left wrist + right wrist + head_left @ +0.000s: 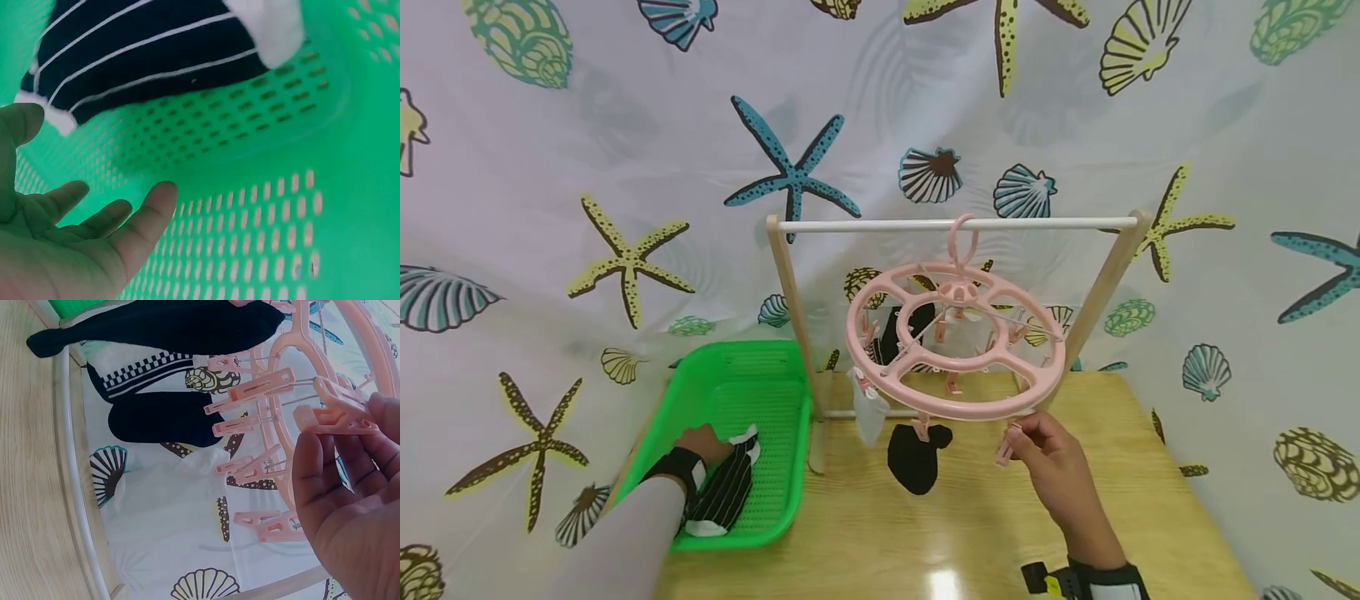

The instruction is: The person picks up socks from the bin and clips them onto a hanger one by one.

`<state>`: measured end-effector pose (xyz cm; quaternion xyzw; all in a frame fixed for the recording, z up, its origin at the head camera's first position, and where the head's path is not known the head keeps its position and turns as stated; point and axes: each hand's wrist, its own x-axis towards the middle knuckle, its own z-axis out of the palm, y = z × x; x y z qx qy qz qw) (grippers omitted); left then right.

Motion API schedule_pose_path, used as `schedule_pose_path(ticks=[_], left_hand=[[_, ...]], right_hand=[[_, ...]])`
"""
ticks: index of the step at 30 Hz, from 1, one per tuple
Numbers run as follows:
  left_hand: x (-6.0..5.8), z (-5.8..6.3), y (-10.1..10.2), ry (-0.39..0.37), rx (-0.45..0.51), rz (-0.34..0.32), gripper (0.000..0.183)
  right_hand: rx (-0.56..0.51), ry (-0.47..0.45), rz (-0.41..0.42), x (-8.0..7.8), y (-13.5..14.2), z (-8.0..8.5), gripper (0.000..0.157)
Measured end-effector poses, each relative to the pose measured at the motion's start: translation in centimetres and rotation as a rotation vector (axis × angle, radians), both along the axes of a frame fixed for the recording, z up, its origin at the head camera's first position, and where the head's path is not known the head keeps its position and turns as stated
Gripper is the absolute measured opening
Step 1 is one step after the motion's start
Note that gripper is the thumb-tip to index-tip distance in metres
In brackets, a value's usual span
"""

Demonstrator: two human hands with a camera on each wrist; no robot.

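Inside the green basket (802,483), my left hand (703,443) is beside a dark sock with white stripes (730,487). The left wrist view has its fingers (140,228) spread and loosely bent, with the thumb near the sock's white end; whether they touch is unclear. My right hand (1060,475) pinches a pink clothespin (337,419) between thumb and fingers, at the near right rim of a round pink drying hanger (955,410). No cloth shows in that clothespin. A black sock (913,462) and a white sock (870,412) hang from the hanger's near side.
The hanger hooks over a white rod (865,226) on a wooden stand (795,308). More socks hang farther back, among them a black one (162,419), between several pink clothespins. Beneath is a wooden table (850,533); a shell-and-starfish patterned cloth (880,100) stands behind.
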<state>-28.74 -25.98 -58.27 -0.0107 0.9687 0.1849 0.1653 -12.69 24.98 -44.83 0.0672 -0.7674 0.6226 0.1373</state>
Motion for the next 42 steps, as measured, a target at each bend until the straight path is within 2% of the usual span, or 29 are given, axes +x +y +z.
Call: schedule_pose_path(ticks=[3, 7, 8, 11, 14, 18, 19, 22, 26, 30, 35, 38, 42], left_hand=[[0.6, 0.5, 1.2, 0.0, -0.011, -0.015, 0.064], [1.6, 2.0, 3.2, -0.018, -0.004, -0.029, 0.063], [1.6, 2.1, 3.5, -0.01, -0.013, -0.036, 0.06], [1.4, 1.6, 4.0, -0.009, -0.015, -0.046, 0.046], [0.6, 0.6, 4.0, 0.003, -0.004, -0.068, 0.034], [-0.5, -0.6, 4.0, 0.025, -0.011, -0.102, 0.042], [-0.7, -0.7, 4.0, 0.029, -0.008, -0.109, 0.045], [-0.9, -0.2, 4.3, 0.036, 0.04, -0.074, 0.043], [-1.0, 0.8, 5.1, 0.076, 0.093, -0.026, 0.028], [-0.9, 2.3, 6.2, 0.121, 0.104, -0.029, 0.03], [0.1, 5.6, 8.1, 0.155, 0.203, -0.052, 0.036], [0.9, 7.3, 9.0, 0.154, 0.289, -0.04, 0.035], [2.0, 9.2, 10.0, 0.177, 0.353, -0.031, 0.016]], right_hand=[[0.001, -0.021, -0.005, 0.0, -0.1, 0.1, 0.018], [0.021, -0.036, -0.015, -0.1, -0.1, 0.2, 0.018], [0.028, -0.038, -0.019, -0.1, -0.1, 0.2, 0.017], [0.025, -0.043, -0.019, -0.1, 0.0, 0.2, 0.018], [0.023, -0.04, -0.012, -0.1, 0.0, 0.1, 0.017], [0.019, -0.027, -0.005, -0.1, 0.0, 0.0, 0.017], [0.019, -0.025, -0.005, -0.1, 0.0, 0.0, 0.017], [0.019, -0.024, -0.005, -0.1, 0.0, 0.1, 0.016], [0.018, -0.026, 0.0, -0.1, 0.0, 0.1, 0.018], [0.022, -0.023, 0.001, -0.2, 0.0, 0.1, 0.017], [0.014, -0.035, -0.008, -0.1, -0.1, -0.1, 0.018], [0.001, -0.041, -0.009, 0.0, -0.1, -0.2, 0.017], [-0.007, -0.033, -0.007, 0.0, -0.1, -0.4, 0.018]])
